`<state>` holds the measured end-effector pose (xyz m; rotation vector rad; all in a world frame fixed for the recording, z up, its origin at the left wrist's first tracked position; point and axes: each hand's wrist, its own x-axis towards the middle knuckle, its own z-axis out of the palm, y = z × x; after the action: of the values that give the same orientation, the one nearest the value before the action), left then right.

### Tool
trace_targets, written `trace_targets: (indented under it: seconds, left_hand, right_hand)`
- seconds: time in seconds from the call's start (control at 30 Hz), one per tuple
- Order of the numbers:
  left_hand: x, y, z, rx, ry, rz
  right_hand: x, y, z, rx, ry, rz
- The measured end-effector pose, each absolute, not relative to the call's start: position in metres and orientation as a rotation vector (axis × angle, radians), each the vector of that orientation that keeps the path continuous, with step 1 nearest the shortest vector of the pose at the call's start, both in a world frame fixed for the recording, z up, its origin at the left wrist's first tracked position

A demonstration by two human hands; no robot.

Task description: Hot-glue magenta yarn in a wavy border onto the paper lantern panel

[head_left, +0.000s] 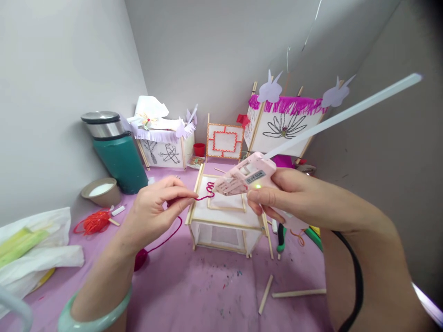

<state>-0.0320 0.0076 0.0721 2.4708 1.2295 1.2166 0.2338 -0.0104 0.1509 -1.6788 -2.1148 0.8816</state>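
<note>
Between the fingertips of my left hand, closed in a pinch, runs a strand of dark red yarn. The yarn lies in small loops on the white top panel of a box with wooden-stick edges. A ball of the same yarn is partly hidden by my left forearm. My right hand is wrapped round a pale pink glue gun, its nozzle close to the loops. From its back sticks out a long whitish glue stick. A small light glows on the gun.
A green tumbler, a bowl and red yarn stand left. Behind are a decorated white box, a red-trimmed panel and a purple-fringed lantern. Loose sticks and green-handled pliers lie right.
</note>
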Motion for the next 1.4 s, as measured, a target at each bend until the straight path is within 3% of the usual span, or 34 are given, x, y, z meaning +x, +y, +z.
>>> trace_targets:
  seconds: [0.7,1.13,1.4]
  left_hand:
    - [-0.008,0.013,0.103,2.603,1.368,0.876]
    - [-0.004,0.013,0.101,2.431,1.383,0.896]
    - [-0.009,0.014,0.101,2.556,1.393,0.867]
  right_hand:
    - [0.244,-0.009,0.149,-1.684,-2.095,0.831]
    - [0.226,-0.017,0.171,-1.767,-2.187,1.007]
    - [0.224,-0.014,0.168,-1.763,-2.277,0.931]
